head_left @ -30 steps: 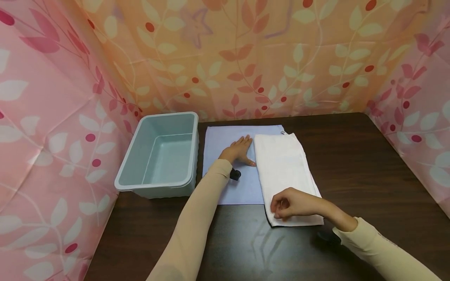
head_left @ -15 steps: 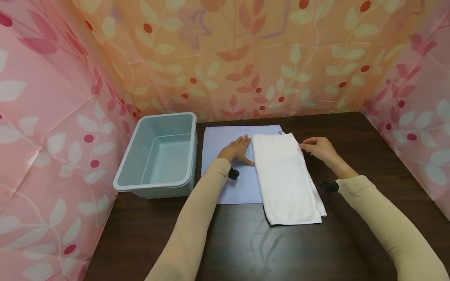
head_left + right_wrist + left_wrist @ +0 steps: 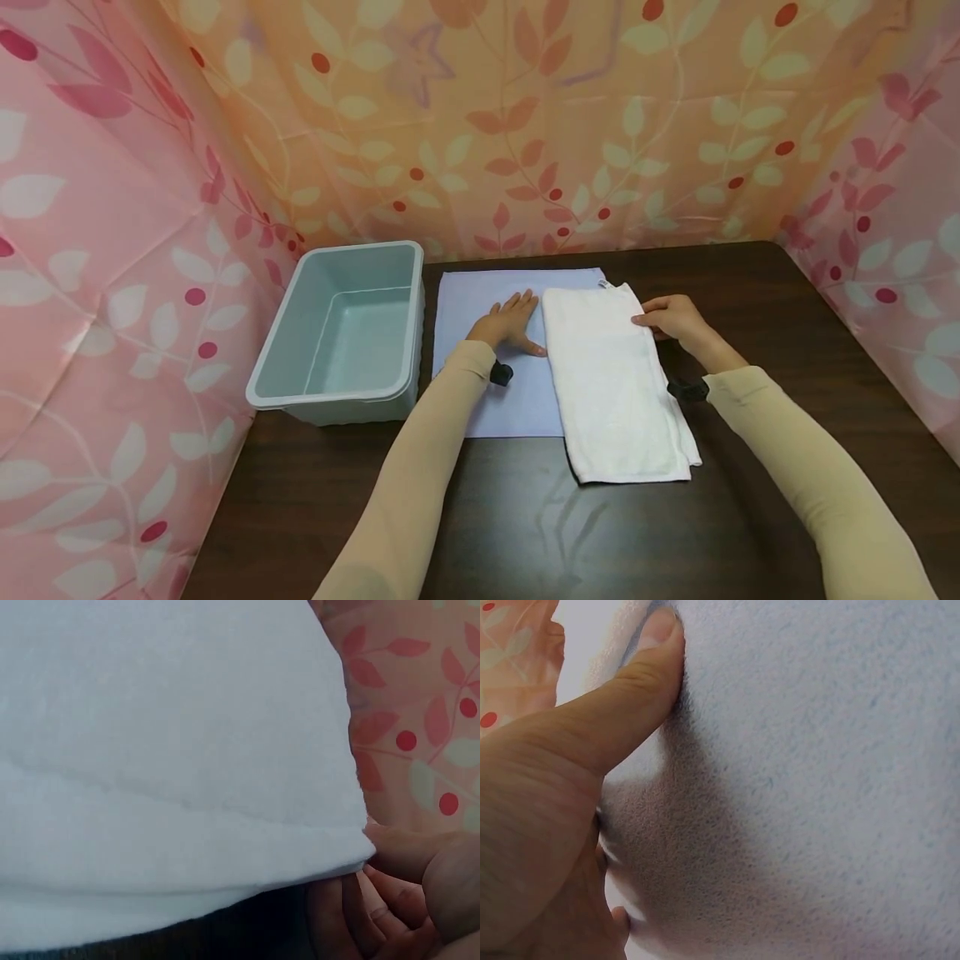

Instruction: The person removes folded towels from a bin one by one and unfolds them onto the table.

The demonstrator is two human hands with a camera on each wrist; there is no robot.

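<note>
A lavender cloth [image 3: 472, 292] lies flat on the dark table. Over its right part lies a folded white towel [image 3: 611, 392], a small tag [image 3: 604, 283] showing at its far edge. My left hand [image 3: 508, 323] rests with spread fingers on the lavender cloth, thumb tip at the towel's left edge. In the left wrist view the straight thumb [image 3: 641, 671] presses on the cloth's fuzzy surface. Near the far right corner, my right hand [image 3: 677, 323] pinches the towel's edge. In the right wrist view the thumb [image 3: 401, 849] lies on top of the towel's layered edge, fingers beneath.
A grey-green plastic bin [image 3: 258, 375] with nothing in it stands left of the cloth. Patterned curtains [image 3: 525, 125] hang behind and on both sides of the brown wooden table [image 3: 750, 292]. Dark wrist cameras [image 3: 501, 373] sit at both cuffs.
My right hand has gone from the towel's near end to its far right edge and now pinches it there. The left hand has stayed in place.
</note>
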